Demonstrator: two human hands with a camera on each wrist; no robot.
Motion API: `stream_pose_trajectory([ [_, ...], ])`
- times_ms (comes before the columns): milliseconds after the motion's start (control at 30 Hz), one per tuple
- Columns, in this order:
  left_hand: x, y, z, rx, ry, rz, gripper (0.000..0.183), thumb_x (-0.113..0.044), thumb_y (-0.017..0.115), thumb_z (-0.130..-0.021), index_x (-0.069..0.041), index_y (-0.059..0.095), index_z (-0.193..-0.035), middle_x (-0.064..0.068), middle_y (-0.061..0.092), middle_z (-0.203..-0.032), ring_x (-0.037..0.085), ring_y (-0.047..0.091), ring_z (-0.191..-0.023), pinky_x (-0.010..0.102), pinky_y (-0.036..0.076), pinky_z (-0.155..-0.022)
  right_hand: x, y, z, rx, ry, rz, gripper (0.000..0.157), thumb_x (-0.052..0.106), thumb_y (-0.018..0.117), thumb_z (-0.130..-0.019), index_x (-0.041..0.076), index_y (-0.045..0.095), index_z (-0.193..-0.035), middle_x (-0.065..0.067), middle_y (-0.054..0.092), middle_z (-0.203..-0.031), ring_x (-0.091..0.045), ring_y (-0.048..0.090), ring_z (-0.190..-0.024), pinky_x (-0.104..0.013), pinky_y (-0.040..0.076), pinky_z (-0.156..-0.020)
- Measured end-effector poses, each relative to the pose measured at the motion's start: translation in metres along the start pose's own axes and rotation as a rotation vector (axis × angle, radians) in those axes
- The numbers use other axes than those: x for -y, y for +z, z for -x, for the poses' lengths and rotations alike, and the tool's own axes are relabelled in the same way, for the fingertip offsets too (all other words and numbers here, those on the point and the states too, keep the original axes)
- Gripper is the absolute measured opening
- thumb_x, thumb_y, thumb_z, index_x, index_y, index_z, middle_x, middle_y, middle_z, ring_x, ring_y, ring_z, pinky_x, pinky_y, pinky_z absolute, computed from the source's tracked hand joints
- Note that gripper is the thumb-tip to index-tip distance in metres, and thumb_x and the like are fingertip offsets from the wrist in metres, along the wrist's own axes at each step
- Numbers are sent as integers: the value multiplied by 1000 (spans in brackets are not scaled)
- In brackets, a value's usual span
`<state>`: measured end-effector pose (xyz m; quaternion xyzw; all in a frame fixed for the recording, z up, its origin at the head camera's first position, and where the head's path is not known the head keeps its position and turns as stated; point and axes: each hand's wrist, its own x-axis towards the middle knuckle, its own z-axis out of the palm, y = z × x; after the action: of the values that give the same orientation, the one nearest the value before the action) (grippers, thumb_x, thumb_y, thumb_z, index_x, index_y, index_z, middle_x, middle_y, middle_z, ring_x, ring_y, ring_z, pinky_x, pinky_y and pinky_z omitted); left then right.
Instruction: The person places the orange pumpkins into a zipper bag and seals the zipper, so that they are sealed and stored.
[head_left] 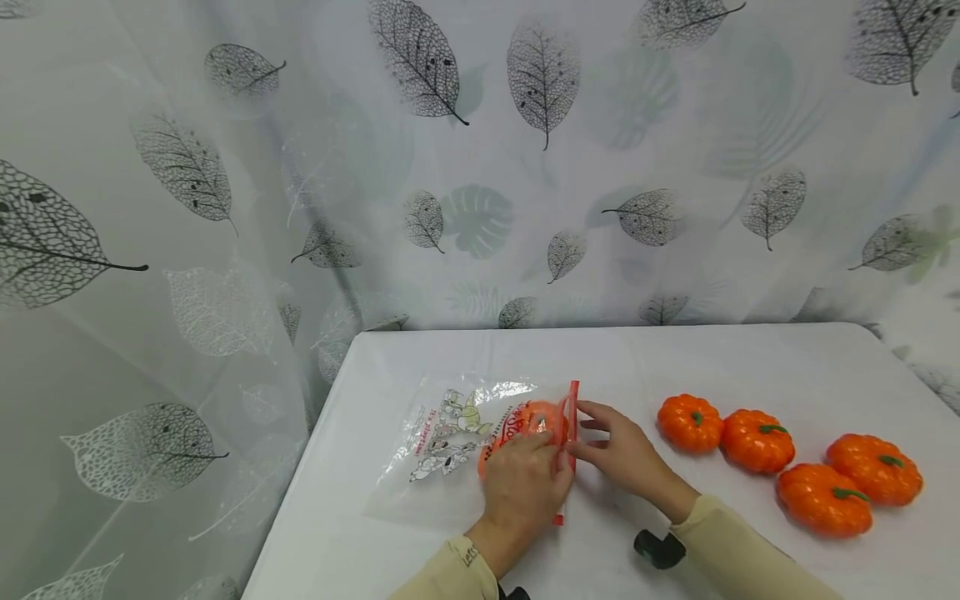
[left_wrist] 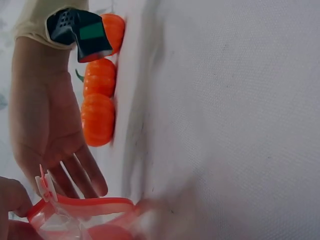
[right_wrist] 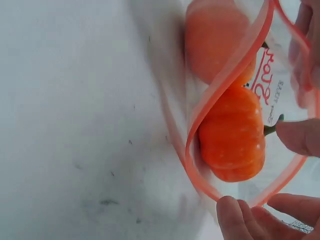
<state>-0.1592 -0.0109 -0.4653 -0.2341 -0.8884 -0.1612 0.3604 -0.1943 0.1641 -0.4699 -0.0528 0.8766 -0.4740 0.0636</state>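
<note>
A clear plastic zip bag (head_left: 435,450) with a red zip edge and printed cartoon figures lies on the white table. Its mouth gapes toward the right. In the right wrist view an orange mini pumpkin (right_wrist: 232,135) sits just inside the mouth, and a second pumpkin (right_wrist: 215,40) lies deeper behind the plastic. My left hand (head_left: 525,483) pinches the bag at its red edge. At the mouth is my right hand (head_left: 626,450), with fingers (right_wrist: 250,220) extended and touching the rim. Its thumb is close to the nearer pumpkin's green stem; whether they touch I cannot tell.
Several orange pumpkins (head_left: 757,442) stand on the right side of the white table (head_left: 600,358). A leaf-patterned curtain (head_left: 480,167) hangs behind the table and along its left side. Black wrist-worn devices (head_left: 660,548) sit at both cuffs.
</note>
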Motion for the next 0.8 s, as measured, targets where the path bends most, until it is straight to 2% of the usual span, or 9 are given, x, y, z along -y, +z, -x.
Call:
stream_pose_trajectory([
  [200,0,-1,0,24,-17,15,11,-22,80,-78,-15,76,-71,-2,76,-91,10,71,-69,20,51,-52,5,5,4,16,34,-34,56,17,75,-90,3,57,-141,-20,57,-138,-36,63,-114,-45,59,-83],
  [333,0,0,1,33,-29,29,8,-22,79,-79,-15,77,-74,-3,76,-90,9,71,-68,19,50,-50,6,11,4,31,29,-53,50,13,72,-92,1,59,-139,-20,56,-139,-37,61,-117,-48,56,-89],
  [467,0,1,2,41,-50,53,7,-21,79,-79,-15,81,-82,-3,77,-92,9,73,-75,20,54,-56,7,17,-1,32,29,-83,47,11,67,-94,1,59,-139,-18,57,-138,-38,58,-121,-51,54,-94],
  [600,0,2,2,33,-63,81,13,-18,79,-78,-13,83,-89,-1,77,-97,9,74,-84,22,56,-62,8,23,-5,48,12,-156,42,7,60,-96,-1,61,-137,-17,60,-135,-37,60,-120,-51,53,-94],
  [800,0,0,0,30,-79,96,11,-15,78,-78,-13,83,-88,-3,77,-97,8,73,-81,20,55,-60,11,27,-10,99,-27,-265,40,0,49,-93,-9,61,-130,-19,68,-120,-30,64,-108,-43,55,-90],
])
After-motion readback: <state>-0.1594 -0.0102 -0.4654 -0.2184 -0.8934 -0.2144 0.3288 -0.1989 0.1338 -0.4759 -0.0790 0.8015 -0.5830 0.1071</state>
